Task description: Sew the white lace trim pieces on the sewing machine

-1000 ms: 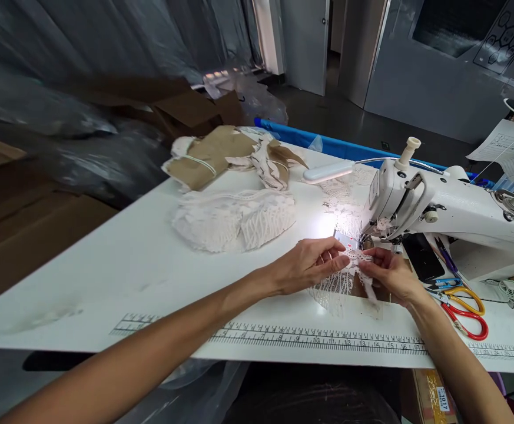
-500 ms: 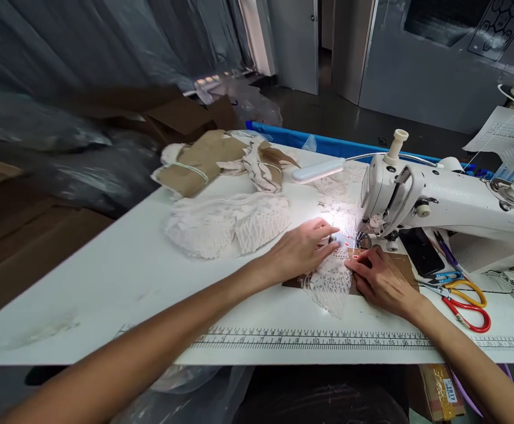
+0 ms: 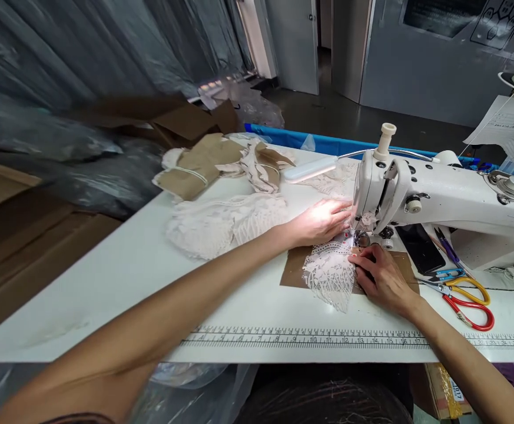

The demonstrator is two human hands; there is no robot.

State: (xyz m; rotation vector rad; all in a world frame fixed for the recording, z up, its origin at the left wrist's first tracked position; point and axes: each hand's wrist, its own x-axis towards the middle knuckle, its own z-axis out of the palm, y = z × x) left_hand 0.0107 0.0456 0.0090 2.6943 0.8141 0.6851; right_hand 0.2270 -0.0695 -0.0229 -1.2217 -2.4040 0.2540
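A strip of white lace (image 3: 331, 274) lies under the presser foot of the white sewing machine (image 3: 437, 188), its near end fanned over a brown sheet (image 3: 295, 270) on the table. My left hand (image 3: 321, 222) rests flat just left of the needle area, fingers stretched toward the machine head; its fingertips are partly hidden beside it. In front of the presser foot, my right hand (image 3: 381, 277) pinches the lace's right edge between thumb and fingers. Small red marks show near the foot. Bright lamp light washes over the left hand.
A pile of white lace pieces (image 3: 225, 224) and tied brown-and-white bundles (image 3: 197, 168) sit on the left. Right of my right hand lie red-and-yellow-handled scissors (image 3: 468, 303) and a dark phone (image 3: 420, 248). A printed ruler (image 3: 301, 338) runs along the front edge.
My left hand has moved away from me, off the near part of the lace, to beside the machine head. My right hand stays at nearly the same spot on the lace edge.
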